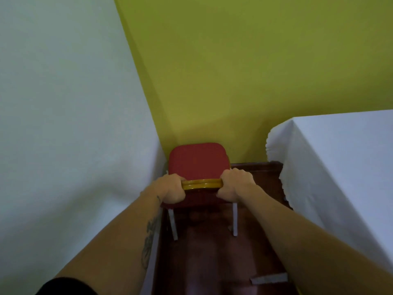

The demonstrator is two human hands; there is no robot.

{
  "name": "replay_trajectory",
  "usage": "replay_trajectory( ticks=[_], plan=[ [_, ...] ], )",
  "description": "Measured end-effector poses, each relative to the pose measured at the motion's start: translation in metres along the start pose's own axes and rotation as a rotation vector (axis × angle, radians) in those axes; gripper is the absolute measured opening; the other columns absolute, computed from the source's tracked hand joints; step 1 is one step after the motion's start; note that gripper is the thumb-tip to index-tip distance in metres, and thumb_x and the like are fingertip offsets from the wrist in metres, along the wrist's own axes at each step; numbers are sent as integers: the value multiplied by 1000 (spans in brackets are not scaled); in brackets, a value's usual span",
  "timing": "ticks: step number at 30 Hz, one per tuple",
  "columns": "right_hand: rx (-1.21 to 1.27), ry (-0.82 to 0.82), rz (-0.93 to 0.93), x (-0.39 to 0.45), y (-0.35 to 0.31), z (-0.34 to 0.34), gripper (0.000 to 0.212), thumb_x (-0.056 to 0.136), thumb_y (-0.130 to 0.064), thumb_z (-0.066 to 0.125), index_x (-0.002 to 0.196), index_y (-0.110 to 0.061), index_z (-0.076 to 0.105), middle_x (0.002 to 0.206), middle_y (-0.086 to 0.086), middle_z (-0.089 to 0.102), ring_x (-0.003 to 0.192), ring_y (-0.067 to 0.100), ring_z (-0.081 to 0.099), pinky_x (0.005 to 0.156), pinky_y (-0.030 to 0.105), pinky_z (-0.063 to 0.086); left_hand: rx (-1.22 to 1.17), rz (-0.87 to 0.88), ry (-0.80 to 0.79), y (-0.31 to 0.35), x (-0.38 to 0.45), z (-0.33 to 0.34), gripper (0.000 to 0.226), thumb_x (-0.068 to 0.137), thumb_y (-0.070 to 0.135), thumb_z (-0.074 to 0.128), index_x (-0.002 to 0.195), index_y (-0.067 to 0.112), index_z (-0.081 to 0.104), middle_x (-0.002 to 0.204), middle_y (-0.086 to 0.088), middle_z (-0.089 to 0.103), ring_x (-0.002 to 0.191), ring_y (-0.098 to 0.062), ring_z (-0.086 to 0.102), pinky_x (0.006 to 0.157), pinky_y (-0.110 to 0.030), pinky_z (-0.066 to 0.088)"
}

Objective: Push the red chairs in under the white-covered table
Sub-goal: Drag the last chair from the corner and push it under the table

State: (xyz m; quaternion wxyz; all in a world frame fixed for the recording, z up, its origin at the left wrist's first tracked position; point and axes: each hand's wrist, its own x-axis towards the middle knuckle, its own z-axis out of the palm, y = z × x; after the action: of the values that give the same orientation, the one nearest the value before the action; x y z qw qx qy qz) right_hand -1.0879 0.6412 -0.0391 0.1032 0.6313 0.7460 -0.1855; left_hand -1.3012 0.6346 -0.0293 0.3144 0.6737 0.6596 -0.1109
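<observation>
Fingers (182,179) of the left hand (170,190) wrap the gold top rail (202,184) of the red chair (196,160); the right hand (236,184) grips it too. Left of the chair hangs a white cloth (maybe another tabletop). Right of it, the white-covered tabletop (340,150) waits. Nothing is tucked under yet.

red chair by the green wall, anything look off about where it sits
Yes. The red chair stands in the aisle facing the green wall, between two white-covered tables, under neither. Both hands, left hand and right hand, grip its gold top rail.
</observation>
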Motion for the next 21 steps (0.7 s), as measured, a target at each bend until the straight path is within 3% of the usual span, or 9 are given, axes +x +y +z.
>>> replay_trajectory(
  ticks=[5,9,14,17,21],
  plan=[
    [-50,11,-17,-27,-13,2,42,87,-45,66,115,-15,64,115,7,67,107,32,65,84,40,45,77,79,-6,-9,-12,6,51,74,17,57,120,36,70,108,-2,73,95,-25,70,83,-36,60],
    [-90,27,-36,-60,-29,17,44,87,-47,66,115,-15,64,116,8,68,105,32,65,78,39,47,157,141,-59,-19,-25,13,32,80,13,62,102,36,66,97,0,71,90,-24,68,76,-34,58],
    [-82,44,11,-101,-52,32,40,87,-41,65,116,-13,66,114,9,68,103,32,66,78,38,50,339,162,-69,-31,-34,12,34,83,16,65,114,25,72,107,-3,72,96,-23,68,85,-36,58],
    [-33,13,57,-118,-67,42,35,89,-35,63,115,-12,67,108,8,68,99,30,66,76,38,50,407,170,-69,-38,-36,9,38,84,16,64,120,26,69,105,2,66,96,-21,64,82,-31,54],
    [-1,24,88,-131,-79,51,35,92,-37,63,117,-12,66,109,8,66,101,30,66,74,37,49,371,153,84,-46,-35,9,34,84,19,65,116,25,71,111,-1,68,100,-24,63,80,-30,50]
  ],
)
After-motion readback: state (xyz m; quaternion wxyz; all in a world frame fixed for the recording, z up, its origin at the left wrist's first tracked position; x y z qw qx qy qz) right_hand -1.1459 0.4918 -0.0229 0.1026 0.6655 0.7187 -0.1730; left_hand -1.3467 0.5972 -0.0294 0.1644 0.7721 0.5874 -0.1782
